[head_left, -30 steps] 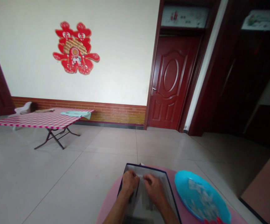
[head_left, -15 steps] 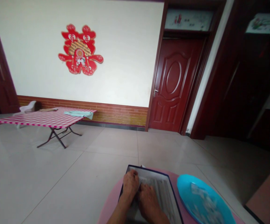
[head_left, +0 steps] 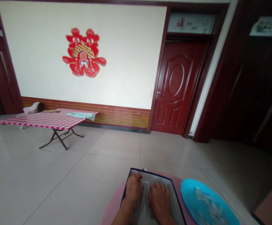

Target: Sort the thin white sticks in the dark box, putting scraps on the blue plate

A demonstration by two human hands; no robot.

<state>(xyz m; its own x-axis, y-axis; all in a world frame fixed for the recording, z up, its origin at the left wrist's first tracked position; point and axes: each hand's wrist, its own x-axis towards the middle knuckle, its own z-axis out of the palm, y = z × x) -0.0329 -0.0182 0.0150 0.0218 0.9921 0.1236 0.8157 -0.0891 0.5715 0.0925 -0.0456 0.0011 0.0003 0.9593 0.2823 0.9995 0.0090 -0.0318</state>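
Dark-edged box (head_left: pixel 151 171), apparently, under left hand (head_left: pixel 133 189), right hand (head_left: pixel 159 197)

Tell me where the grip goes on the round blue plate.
Probably the blue plate's rim, coming from the right, away from the dark-edged box: the plate is shallow and round, and the white pieces lie inward, leaving the edge free.

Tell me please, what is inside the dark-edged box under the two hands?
The box holds pale grey sheets, perhaps paper, too blurred to tell. The left hand and right hand cover its middle, so what lies beneath cannot be seen.
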